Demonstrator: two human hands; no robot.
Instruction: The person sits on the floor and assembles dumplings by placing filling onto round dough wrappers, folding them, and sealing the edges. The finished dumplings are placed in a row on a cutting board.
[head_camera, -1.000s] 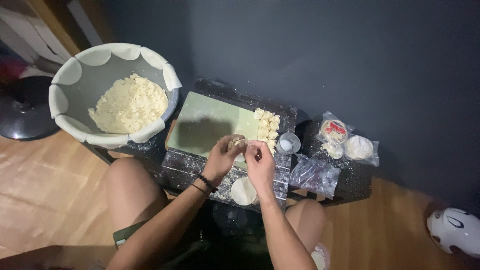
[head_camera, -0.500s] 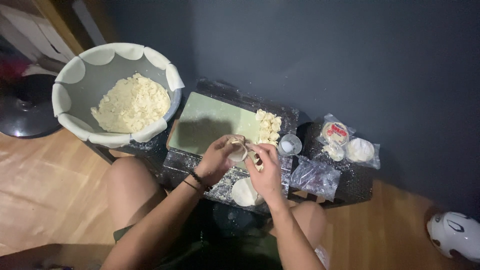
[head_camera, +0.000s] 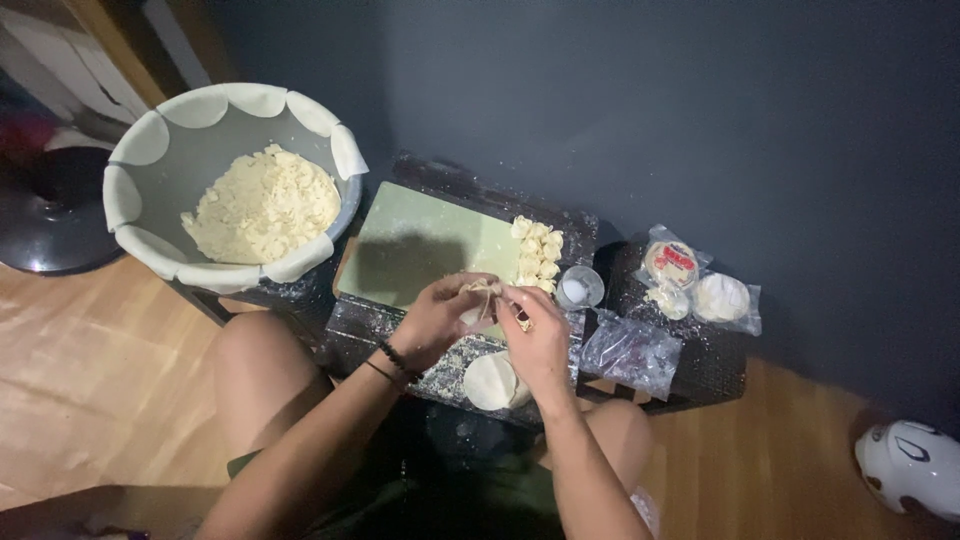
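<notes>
The left hand (head_camera: 440, 318) was found curled nearly closed, its fingers wrapped about a small pale dumpling (head_camera: 481, 303) held just above the near edge of the green board (head_camera: 420, 250). The right hand (head_camera: 535, 335) was likewise partly closed, thumb and fingertips pinched on the same dumpling at its right side, so that both hands met over it. A stack of round wrappers (head_camera: 490, 382) was noted on the dark table (head_camera: 455, 180) directly beneath the right hand, apart from it. Folded dumplings (head_camera: 537, 250) were seen in rows at the board's right end, with a small clear cup (head_camera: 578, 288) just beside them. A large bowl of filling (head_camera: 260, 205), its rim draped with wrappers, stood to the left. Compared with the frame half a second before, the hands were observed drawn closer together and slightly lower; all else was unchanged.
</notes>
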